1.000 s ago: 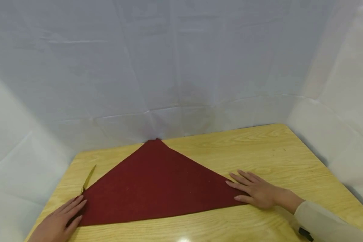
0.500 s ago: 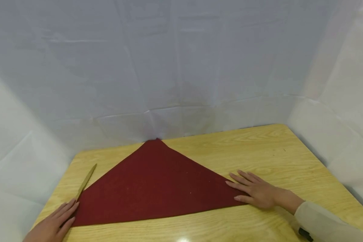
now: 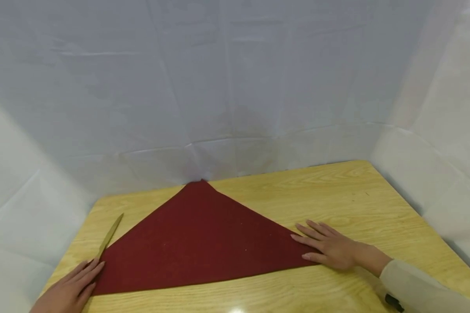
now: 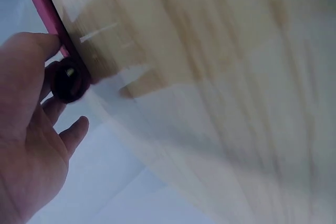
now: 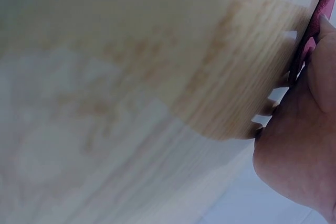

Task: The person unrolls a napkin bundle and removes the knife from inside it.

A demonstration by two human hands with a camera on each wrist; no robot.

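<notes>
Looks like the rolling-or-folding stage to me. The left hand (image 3: 69,288) pinches the red cloth (image 3: 184,248) at a dark, rounded end, right by a pointed gold-coloured strip (image 3: 111,232) (no clue what that is) just beyond its fingertips. The right hand (image 3: 337,250) isn't gripping — fingers spread flat on the opposite corner. Cloth's stretched between both hands, so I'd guess the next move calls for holding it taut. Brands, labels, writing — none I can read.
</notes>
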